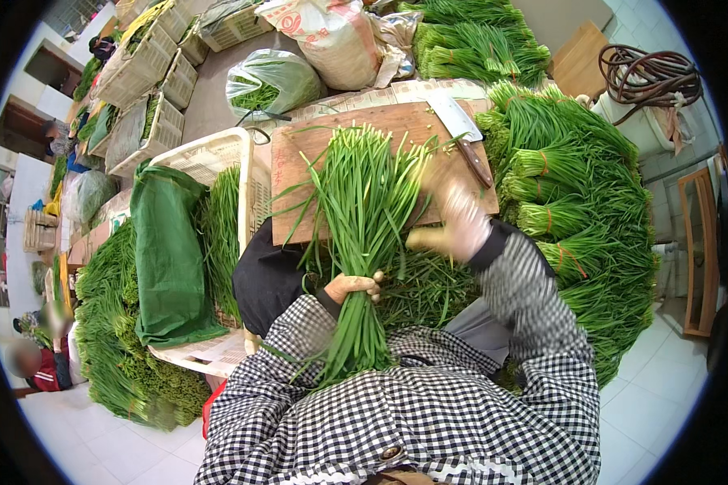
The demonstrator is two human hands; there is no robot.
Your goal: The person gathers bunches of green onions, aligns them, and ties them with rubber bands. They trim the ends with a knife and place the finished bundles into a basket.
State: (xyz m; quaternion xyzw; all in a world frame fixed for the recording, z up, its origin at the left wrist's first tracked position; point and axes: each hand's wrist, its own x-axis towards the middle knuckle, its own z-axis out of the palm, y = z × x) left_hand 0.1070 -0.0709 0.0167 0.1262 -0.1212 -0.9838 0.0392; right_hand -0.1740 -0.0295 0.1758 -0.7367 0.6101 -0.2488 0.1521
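Note:
My left hand (353, 288) grips a thick bunch of garlic chives (364, 194) around its lower part. The cut, pale ends fan out at the top over a wooden cutting board (297, 142), and the leafy ends hang down against my checked jacket. Blurred by motion, my right hand (458, 212) is beside the bunch on the right, its thumb spread from the fingers and nothing visible in it. A cleaver (455, 118) with a wooden handle lies on the board's upper right, with small cut bits close by. Loose chive leaves (428, 291) lie below the board.
Tied chive bundles (552, 221) are piled at the right, more (473, 45) at the back. On the left, a white plastic crate (246, 151) holds chives and a green cloth (170, 260). A plastic bag (273, 85) and a woven sack (333, 42) stand behind the board. People work far left.

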